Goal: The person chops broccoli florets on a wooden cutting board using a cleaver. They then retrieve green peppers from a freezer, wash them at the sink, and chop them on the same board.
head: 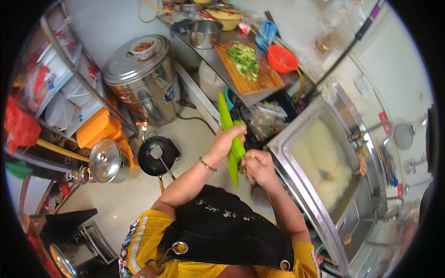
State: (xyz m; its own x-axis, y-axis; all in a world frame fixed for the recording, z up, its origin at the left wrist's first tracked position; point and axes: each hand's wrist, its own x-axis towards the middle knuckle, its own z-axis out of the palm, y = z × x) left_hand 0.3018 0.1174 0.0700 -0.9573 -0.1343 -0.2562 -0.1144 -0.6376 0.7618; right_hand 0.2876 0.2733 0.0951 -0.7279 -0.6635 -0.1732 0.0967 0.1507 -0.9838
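My left hand [227,140] grips several long green peppers [226,113] in front of my black apron [229,226]. One pepper points up and away, and another tip hangs down below the hand. At the near end of a thicker green pepper [237,148], my right hand [259,165] is closed with its fingers bunched. Those fingers hide most of what they pinch there. Past my hands, a wooden cutting board [269,81] on a metal table [222,71] carries chopped green pieces [243,59].
A metal sink [281,146] with a pale mass in cloudy water stands at right. Beside the board are a red plastic basket [282,59] and a steel pot [205,33]. On the left are a large steel drum [142,83], a black wok [149,153] and shelving [83,83].
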